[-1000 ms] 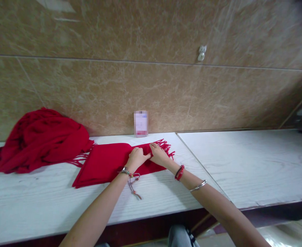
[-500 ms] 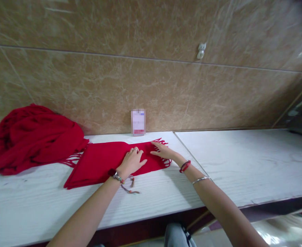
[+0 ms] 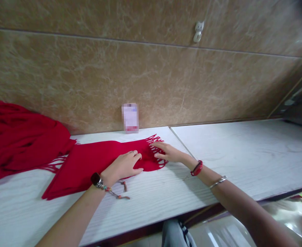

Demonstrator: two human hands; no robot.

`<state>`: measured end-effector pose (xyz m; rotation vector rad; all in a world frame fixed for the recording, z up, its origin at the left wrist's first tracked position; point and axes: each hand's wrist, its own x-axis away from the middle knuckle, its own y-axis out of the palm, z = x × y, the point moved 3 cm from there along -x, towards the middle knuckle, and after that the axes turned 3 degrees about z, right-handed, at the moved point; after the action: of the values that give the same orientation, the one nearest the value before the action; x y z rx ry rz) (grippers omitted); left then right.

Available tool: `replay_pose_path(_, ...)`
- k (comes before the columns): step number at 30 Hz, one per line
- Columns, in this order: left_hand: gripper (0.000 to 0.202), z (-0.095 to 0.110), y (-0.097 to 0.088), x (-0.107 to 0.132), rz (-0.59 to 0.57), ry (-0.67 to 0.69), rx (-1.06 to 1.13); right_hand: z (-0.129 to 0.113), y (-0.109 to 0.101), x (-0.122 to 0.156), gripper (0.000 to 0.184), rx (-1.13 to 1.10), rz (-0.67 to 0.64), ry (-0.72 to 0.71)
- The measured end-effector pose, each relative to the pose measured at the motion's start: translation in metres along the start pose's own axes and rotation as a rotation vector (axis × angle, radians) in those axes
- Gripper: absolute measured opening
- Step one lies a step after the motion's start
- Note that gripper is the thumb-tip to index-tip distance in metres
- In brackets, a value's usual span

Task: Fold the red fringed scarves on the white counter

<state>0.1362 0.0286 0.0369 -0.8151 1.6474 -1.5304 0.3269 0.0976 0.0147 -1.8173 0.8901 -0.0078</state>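
A folded red scarf lies flat on the white counter, its fringe at the right end. My left hand rests palm down on the scarf's middle, fingers slightly bent and thumb apart, gripping nothing that I can see. Over the fringed end is my right hand, open, its fingers and thumb stretched to the left across the tassels. Whether its fingertips press the cloth is hard to make out. To the left, a loose heap of red fringed cloth touches or nearly touches the scarf's left end.
A phone-shaped object with a blurred face leans upright against the brown tiled wall. A small white cat-shaped fixture is on the wall. The white counter has a seam and a front edge near my knee.
My right hand has shifted right along the scarf, from beside the fringe onto it. My left hand stays on the scarf's middle. The view has tilted, and the heap sits further left in it.
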Motion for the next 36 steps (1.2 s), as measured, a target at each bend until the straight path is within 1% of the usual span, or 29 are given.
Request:
replay_pose_path(3,0.026,0.001,-0.003,0.0,-0.009,0.032,-0.007,-0.009,-0.003,0.0,0.047,-0.001,-0.056,-0.081)
replay_pose_path(7,0.024,0.0,-0.003,-0.001,-0.003,0.061,-0.012,-0.013,0.001,0.0,0.039,0.031,-0.13,-0.151)
replay_pose_path(10,0.022,-0.001,-0.003,-0.001,0.005,0.071,-0.004,-0.013,0.002,0.001,0.03,0.055,-0.129,-0.166)
replay_pose_path(12,0.021,-0.001,-0.004,0.0,0.009,0.07,0.004,-0.015,0.002,0.002,0.029,0.058,-0.125,-0.175)
replay_pose_path(14,0.02,-0.001,-0.004,0.0,0.012,0.07,0.007,-0.018,0.001,0.002,0.031,0.069,-0.122,-0.178)
replay_pose_path(17,0.02,0.001,-0.006,0.002,0.012,0.086,0.004,-0.023,-0.001,0.004,0.037,0.095,-0.098,-0.135)
replay_pose_path(19,0.021,0.003,-0.007,0.002,0.008,0.107,-0.001,-0.026,-0.001,0.004,0.037,0.104,-0.098,-0.13)
replay_pose_path(23,0.02,0.006,-0.008,0.003,-0.018,0.113,0.025,-0.03,0.004,0.004,0.02,0.18,-0.136,-0.24)
replay_pose_path(24,0.019,0.006,-0.008,0.003,-0.021,0.107,0.031,-0.03,0.005,0.003,0.019,0.208,-0.136,-0.265)
replay_pose_path(27,0.017,0.005,-0.007,0.003,0.001,0.098,0.025,-0.03,0.007,0.003,0.02,0.265,-0.111,-0.297)
replay_pose_path(32,0.016,0.005,-0.008,0.004,0.039,0.11,0.012,-0.034,0.006,0.003,0.027,0.298,-0.114,-0.281)
replay_pose_path(34,0.016,0.006,-0.009,0.003,0.044,0.109,-0.003,-0.036,0.006,0.002,0.026,0.303,-0.125,-0.275)
replay_pose_path(36,0.017,0.007,-0.011,0.003,0.042,0.107,-0.027,-0.036,0.005,0.0,0.023,0.286,-0.109,-0.253)
